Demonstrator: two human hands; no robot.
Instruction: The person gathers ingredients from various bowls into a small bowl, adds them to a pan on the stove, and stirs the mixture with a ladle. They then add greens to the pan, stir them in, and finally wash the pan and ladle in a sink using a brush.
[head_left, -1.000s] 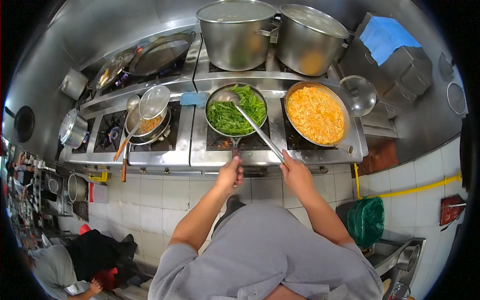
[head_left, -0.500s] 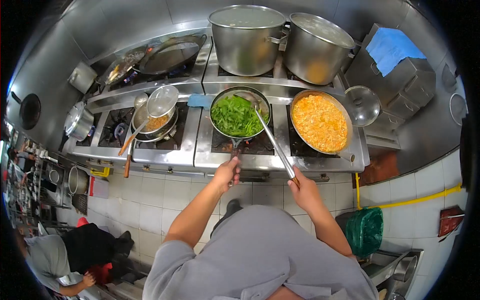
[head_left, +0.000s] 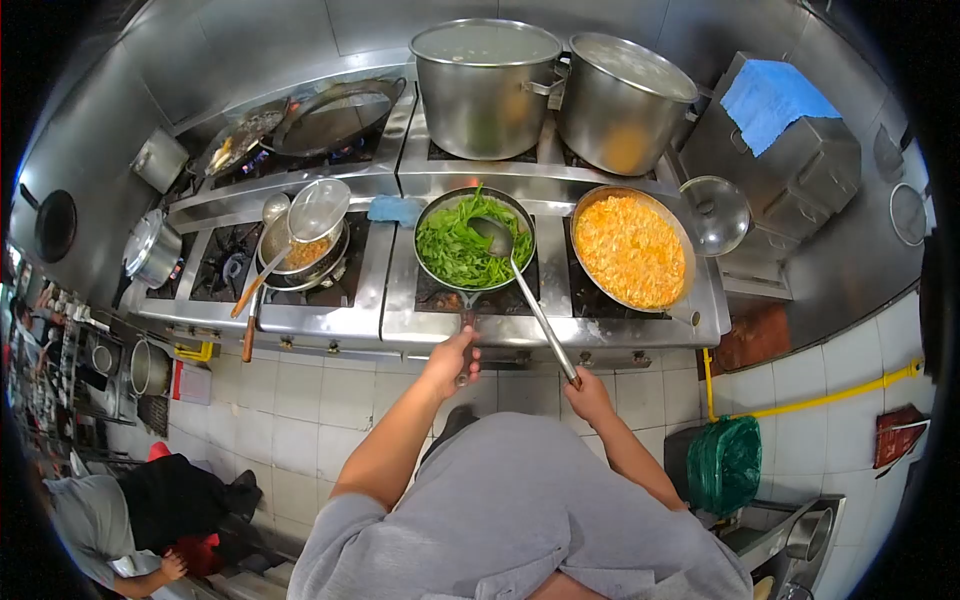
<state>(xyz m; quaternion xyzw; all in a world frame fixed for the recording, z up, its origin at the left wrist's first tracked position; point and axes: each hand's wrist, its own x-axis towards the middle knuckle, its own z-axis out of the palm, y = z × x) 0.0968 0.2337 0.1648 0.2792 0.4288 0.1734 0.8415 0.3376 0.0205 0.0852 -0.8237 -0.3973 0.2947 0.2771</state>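
My left hand [head_left: 455, 362] is wrapped round the handle of a frying pan [head_left: 468, 303] on a front burner. Chopped leafy greens [head_left: 450, 240] fill the pan, some poking above its far rim. In my right hand [head_left: 589, 398] is the end of a long-handled ladle [head_left: 541, 318]. Its metal bowl rests on the greens, right of the pan's middle, with the rounded back facing up. To the right stands a wide pan [head_left: 684, 236] of orange and white chopped food [head_left: 628, 250].
Two large stockpots [head_left: 485, 105] stand behind the pan. At left, a strainer [head_left: 320, 210] sits over a small pan, near a blue cloth [head_left: 395, 209]. A glass lid [head_left: 715, 215] is at right. A green-lined bin [head_left: 725, 465] stands below; another person [head_left: 95, 520] is at lower left.
The ladle's bowl has moved from the pan's far right side toward its middle, over the greens. My right hand has drawn slightly back. My left hand keeps its grip on the handle.
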